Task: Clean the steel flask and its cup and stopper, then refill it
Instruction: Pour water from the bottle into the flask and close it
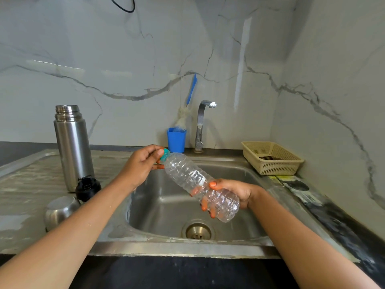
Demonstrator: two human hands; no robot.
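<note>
Clear bottle [183, 174] between two curled hands [143, 163] [237, 192]

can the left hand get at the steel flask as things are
Probably yes, once freed: the left hand pinches the teal cap, but the flask stands upright just left of it with nothing between.

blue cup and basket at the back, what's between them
The tap stands between the blue cup and the basket, as the head view shows.
</note>
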